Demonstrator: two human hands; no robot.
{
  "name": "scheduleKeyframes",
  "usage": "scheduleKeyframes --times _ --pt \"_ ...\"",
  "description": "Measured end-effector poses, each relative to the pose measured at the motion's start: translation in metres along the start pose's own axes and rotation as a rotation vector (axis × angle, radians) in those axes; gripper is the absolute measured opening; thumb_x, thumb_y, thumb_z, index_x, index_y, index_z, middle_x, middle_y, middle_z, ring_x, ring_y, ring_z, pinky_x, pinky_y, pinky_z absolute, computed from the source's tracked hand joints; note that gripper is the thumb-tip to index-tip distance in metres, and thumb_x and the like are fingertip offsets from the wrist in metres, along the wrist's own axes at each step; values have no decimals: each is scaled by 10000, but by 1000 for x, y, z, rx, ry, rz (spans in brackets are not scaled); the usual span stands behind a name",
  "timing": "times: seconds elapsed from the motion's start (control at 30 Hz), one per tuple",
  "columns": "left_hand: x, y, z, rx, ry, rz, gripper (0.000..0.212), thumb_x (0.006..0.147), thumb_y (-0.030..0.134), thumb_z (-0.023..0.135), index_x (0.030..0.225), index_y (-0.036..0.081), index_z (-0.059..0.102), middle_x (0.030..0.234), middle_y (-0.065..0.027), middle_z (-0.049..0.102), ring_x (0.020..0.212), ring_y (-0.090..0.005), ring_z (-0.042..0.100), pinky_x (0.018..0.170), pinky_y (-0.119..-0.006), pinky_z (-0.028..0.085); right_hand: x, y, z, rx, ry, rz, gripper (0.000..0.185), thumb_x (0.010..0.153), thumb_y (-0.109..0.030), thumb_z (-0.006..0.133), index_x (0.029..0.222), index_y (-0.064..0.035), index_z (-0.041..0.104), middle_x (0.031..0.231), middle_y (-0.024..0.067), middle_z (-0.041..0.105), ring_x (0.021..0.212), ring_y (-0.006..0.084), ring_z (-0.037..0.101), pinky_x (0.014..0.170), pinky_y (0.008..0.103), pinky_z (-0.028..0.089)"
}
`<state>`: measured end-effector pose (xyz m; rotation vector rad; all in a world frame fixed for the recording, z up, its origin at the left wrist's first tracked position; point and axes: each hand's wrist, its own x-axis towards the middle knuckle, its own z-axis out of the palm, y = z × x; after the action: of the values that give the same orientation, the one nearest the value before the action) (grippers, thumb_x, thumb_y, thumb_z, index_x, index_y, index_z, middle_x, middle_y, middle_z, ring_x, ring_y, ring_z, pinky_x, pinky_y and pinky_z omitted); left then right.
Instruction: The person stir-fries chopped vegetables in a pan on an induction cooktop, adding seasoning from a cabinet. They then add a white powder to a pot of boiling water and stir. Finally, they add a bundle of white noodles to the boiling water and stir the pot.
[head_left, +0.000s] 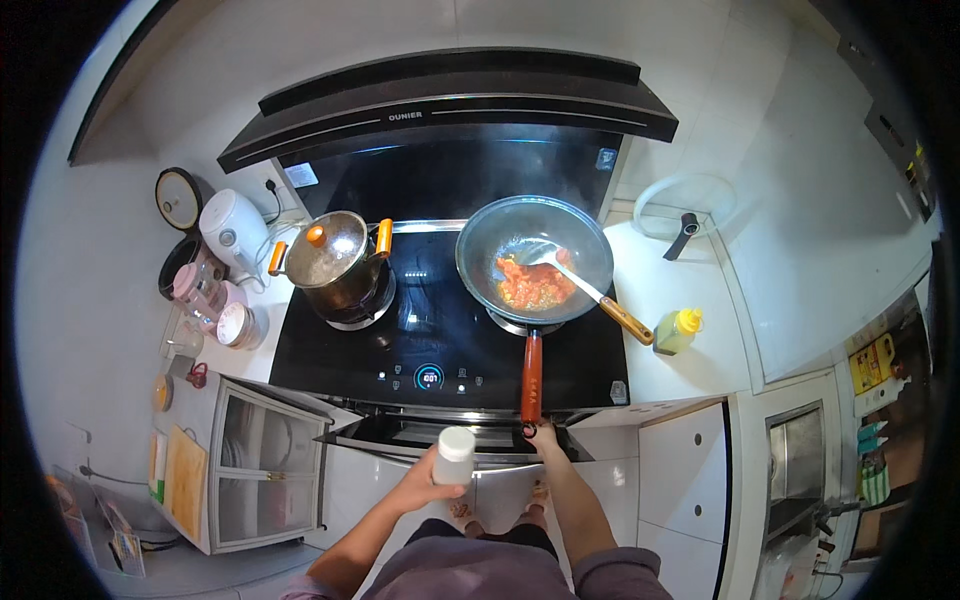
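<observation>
My left hand is closed around a white lidded jar, held upright in front of the cooktop. At the cooktop's front edge, below the end of the red wok handle, is my right hand; its fingers are largely hidden, beside a drawer front. The wok sits over the right burner with chopped red food in it. A spatula with a wooden handle rests in the wok, its handle over the rim. On the left burner stands a pot with a glass lid and orange handles.
The black glass cooktop lies under a range hood. Right of it stands a squeeze bottle with a yellow cap. A white appliance, a pink-lidded jug and stacked bowls are at left. A drawer sticks out below the cooktop.
</observation>
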<state>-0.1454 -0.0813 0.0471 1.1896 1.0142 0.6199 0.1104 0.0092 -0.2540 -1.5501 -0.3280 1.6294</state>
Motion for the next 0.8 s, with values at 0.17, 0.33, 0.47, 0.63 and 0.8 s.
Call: scheduleKeyframes --times 0.17,0.33,0.47,0.63,0.8 --pt "26 -7 12 118 -102 94 773 689 282 728 1299 32 324 1304 -142 343 1218 -260 344 1006 -365 270 6 22 -7 -84 -34 -300 360 694 -212 685 995 -46 578 862 38 616 734 149 574 637 255 446" --pt "49 19 35 134 -152 162 768 685 287 725 1295 27 336 1369 -153 275 1266 -273 288 1025 -362 242 17 32 -2 -252 239 -322 254 728 -128 655 920 15 573 819 131 641 717 242 605 665 330 457" --pt "56 20 44 161 -168 163 835 671 310 730 1328 38 291 1333 -146 329 1239 -260 321 1019 -359 246 19 38 5 -323 346 -405 245 684 -161 682 835 14 600 754 157 635 732 278 615 677 337 462" --pt "52 24 49 147 -139 172 869 668 321 733 1347 44 265 1304 -144 366 1223 -263 339 1016 -365 249 -13 19 27 -532 536 -620 272 678 -124 683 916 -19 601 883 150 633 826 277 609 715 327 455" --pt "54 24 54 154 -167 173 813 699 245 716 1342 37 266 1388 -124 256 1277 -252 276 1023 -340 251 -28 36 37 -44 307 -541 322 683 -89 664 981 -11 573 955 145 619 864 262 599 735 325 451"
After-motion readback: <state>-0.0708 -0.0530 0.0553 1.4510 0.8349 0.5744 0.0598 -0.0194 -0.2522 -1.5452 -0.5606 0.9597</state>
